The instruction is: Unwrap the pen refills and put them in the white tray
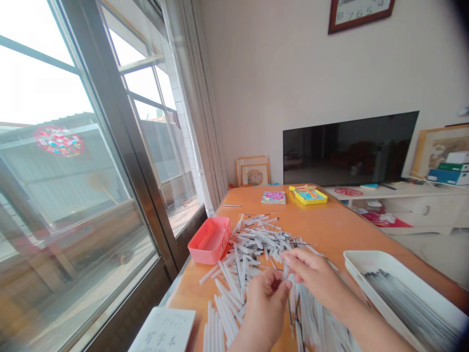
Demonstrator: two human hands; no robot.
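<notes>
A heap of white pen barrels and thin dark refills (252, 244) covers the middle of the orange table (330, 225). Above its near edge my left hand (266, 305) and my right hand (315, 276) meet. The fingers of both are pinched together on a white pen barrel (286, 271) held between them. A thin dark refill (289, 313) hangs below the hands. More white barrels lie in rows under my wrists.
A pink plastic box (209, 239) stands at the table's left edge. A white tray (366, 259) of finished pens sits at the right. A white booklet (163, 330) lies at the near left. Small books (273, 197) and a yellow box (310, 194) lie at the far end. A window runs along the left.
</notes>
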